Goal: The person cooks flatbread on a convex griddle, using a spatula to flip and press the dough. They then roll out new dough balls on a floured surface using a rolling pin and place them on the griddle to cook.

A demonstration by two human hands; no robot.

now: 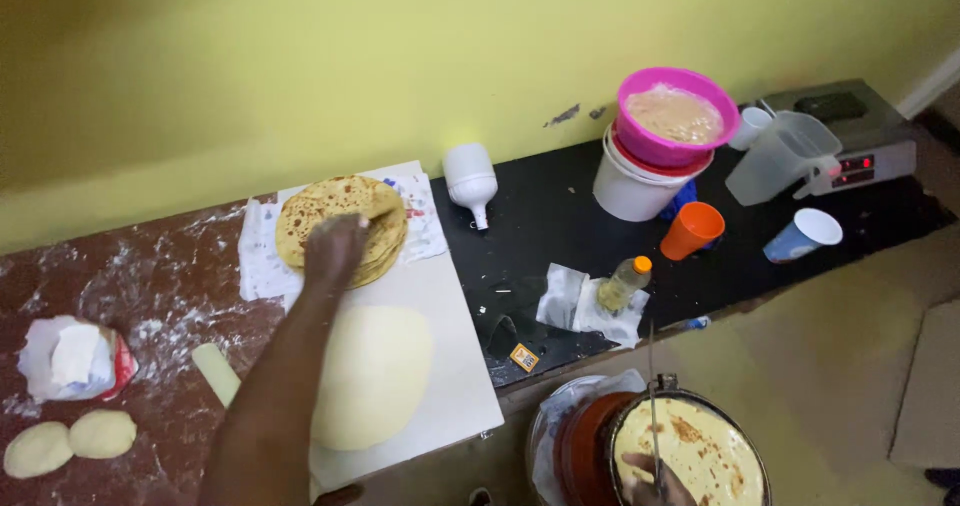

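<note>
- My left hand [335,248] lies on the stack of cooked flatbreads [340,224], fingers curled over the top one at the near edge; whether it pinches that piece or only presses on it I cannot tell.
- The stack sits on a sheet of paper [262,266] at the far end of the white board [455,366], close to the yellow wall.
- A rolled-out raw dough disc [372,374] lies on the same board, nearer to me, partly under my forearm.
- My right hand [655,478] shows at the bottom edge, closed round a thin metal turner [651,406] whose shaft stands almost upright.
- That hand rests over the round pan [690,451], which holds one flatbread [705,456] with brown spots.
- On the floury brown worktop [160,286] to my left: two dough balls [70,441] touching each other, an open flour bag [75,361], and a pale rolling pin [216,371] just beside the board.
- On the black part to my right: a white bottle [470,181] lying on its side, a small oil bottle [625,283] with an orange cap on crumpled wrappers, an orange cup [692,229], a blue-and-white cup [805,234].
- Farther back: a pink bowl [675,116] of batter-like mix on a white bucket [630,191], a clear jug [782,156], a scale [850,136] with a red display.
</note>
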